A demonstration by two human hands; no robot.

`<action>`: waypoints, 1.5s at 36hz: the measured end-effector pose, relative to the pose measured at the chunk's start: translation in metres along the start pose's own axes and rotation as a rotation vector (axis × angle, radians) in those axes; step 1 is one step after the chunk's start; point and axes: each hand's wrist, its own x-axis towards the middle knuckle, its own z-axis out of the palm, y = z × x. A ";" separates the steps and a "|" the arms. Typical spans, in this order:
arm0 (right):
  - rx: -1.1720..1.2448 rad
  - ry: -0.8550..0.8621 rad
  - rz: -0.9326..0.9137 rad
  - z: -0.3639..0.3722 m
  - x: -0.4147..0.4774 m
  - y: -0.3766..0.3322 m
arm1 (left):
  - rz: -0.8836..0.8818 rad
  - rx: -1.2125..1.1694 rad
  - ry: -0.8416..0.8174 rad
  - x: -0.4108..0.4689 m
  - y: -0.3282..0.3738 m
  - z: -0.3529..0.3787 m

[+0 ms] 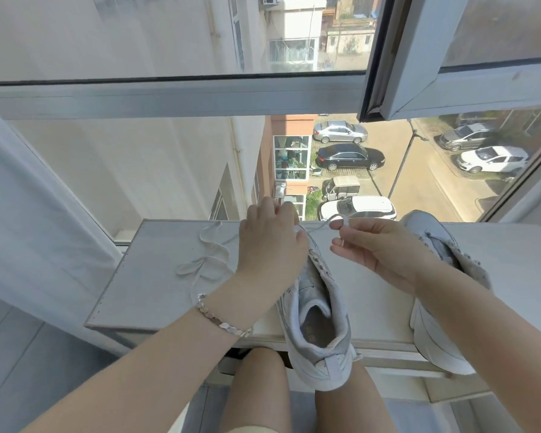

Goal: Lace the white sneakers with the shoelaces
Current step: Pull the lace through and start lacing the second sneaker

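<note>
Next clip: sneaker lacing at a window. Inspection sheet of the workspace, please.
Surface: flat white painted window ledge.
Job's things: white sneaker in the middle, heel overhanging the near edge; second white sneaker to its right; thin white shoelace stretched between both hands; spare flat white shoelace lying loose at left.
Clutter: nothing seen.
Grippers: left hand over the middle sneaker's front, pinching the thin shoelace; right hand pinching it too.
Cables: nothing seen.
Surroundings: window glass, open grey-framed sash above right, parked cars below; silver bracelet on left wrist.
</note>
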 end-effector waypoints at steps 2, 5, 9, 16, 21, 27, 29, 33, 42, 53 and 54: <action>0.044 0.086 0.007 0.002 0.003 0.003 | -0.030 -0.017 -0.115 -0.011 0.009 0.004; -0.082 0.192 -0.026 0.004 0.006 0.012 | -0.077 0.107 -0.315 -0.021 0.017 0.014; -0.235 0.230 -0.117 0.008 0.009 0.025 | -0.111 0.018 -0.350 -0.023 0.014 0.017; -0.389 0.238 -0.207 0.013 0.013 0.043 | -0.134 -0.238 -0.289 -0.042 0.008 0.022; -0.531 0.259 -0.245 0.016 0.016 0.045 | -0.126 -0.285 -0.260 -0.046 0.008 0.023; -0.573 0.259 -0.253 0.014 0.017 0.044 | -0.110 -0.283 -0.269 -0.047 0.007 0.023; -0.556 0.260 -0.237 0.013 0.018 0.044 | -0.111 -0.281 -0.270 -0.047 0.007 0.023; -0.558 0.233 -0.193 0.013 0.018 0.043 | -0.099 -0.267 -0.284 -0.048 0.007 0.022; -0.476 0.142 0.026 0.008 0.023 0.031 | -0.093 -0.358 -0.276 -0.051 0.004 0.024; -0.738 0.223 -0.037 0.014 0.023 0.029 | -0.101 -0.506 -0.221 -0.052 -0.004 0.032; -0.756 0.221 -0.058 0.013 0.022 0.030 | -0.098 -0.507 -0.216 -0.052 -0.004 0.032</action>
